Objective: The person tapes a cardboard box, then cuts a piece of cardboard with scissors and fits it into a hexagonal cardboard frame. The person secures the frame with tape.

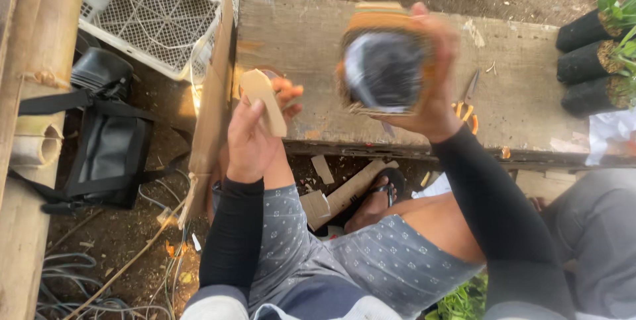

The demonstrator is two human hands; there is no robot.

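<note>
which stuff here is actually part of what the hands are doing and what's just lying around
In use:
- left hand holding a small tan card piece
- right hand holding up a round dark pot wrapped in brown fibre
- wooden plank serving as the bench

Lying about:
- orange-handled scissors on the plank
- white plastic crate
- black bag
- seedlings in black bags
- card scraps on the ground

From the head view I note the right hand [434,88] gripping a blurred brown-rimmed dark round object [384,61] over the wooden plank [523,81], the left hand [255,131] pinching a tan cardboard strip [264,100], orange-handled scissors [467,105] beside black seedling bags [586,61], white crate [159,15] upper left.
</note>
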